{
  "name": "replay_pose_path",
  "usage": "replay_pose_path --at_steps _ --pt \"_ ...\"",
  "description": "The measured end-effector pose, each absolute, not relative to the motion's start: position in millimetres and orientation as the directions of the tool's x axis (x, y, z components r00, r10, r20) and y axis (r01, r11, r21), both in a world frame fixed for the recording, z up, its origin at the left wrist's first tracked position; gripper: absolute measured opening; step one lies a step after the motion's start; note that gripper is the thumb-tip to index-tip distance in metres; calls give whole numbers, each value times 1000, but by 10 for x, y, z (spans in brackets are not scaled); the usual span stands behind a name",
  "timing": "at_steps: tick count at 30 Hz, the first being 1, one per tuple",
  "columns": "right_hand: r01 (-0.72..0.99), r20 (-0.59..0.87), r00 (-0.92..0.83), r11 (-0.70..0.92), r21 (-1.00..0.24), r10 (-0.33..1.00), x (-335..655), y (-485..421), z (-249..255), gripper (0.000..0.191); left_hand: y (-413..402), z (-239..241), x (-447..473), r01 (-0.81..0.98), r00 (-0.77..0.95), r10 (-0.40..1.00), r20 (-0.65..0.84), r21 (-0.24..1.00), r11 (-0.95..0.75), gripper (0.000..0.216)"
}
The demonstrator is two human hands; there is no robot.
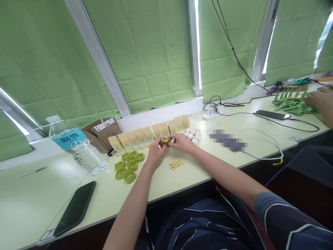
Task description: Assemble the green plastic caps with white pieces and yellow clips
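Between my two hands, just above the table, is a small olive-green moulded piece (165,141). My left hand (157,150) grips its left side with fingers and thumb. My right hand (179,142) pinches it from the right. Several similar green cup-like pieces (129,176) lie in a group to the left of my left hand. A small heap of pale yellow curved pieces (177,164) sits in front of my hands. Whitish-pink round pieces (193,135) are clustered beyond my right hand. Behind my hands stands a row of small tan card-like packs (147,134).
A tilted-looking water bottle (78,146) and a black phone (75,208) are on the left, near a cardboard box (104,133). A power strip (214,114) with cables lies at the back. At far right, another person's hand (321,100) is by green cone-shaped pieces (293,104).
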State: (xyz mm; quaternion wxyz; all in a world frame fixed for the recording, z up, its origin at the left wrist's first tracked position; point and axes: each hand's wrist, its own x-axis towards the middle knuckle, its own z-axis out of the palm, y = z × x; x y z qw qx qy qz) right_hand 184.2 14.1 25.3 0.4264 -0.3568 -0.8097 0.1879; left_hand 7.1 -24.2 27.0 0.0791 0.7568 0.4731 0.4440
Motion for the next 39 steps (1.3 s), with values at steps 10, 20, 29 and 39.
replay_pose_path --at_steps 10,20,29,39 --pt "414 566 -385 684 -600 729 1848 156 235 12 -252 289 75 655 165 797 581 539 -529 23" --pt "393 555 -384 674 -625 738 1860 130 254 11 -217 273 50 626 162 803 573 570 -533 23" --pt "407 567 -378 682 -608 731 1857 162 225 11 -213 250 58 628 158 795 585 562 -538 24" --pt "408 574 -378 687 -602 727 1849 152 235 11 -227 253 73 625 148 795 588 567 -536 21"
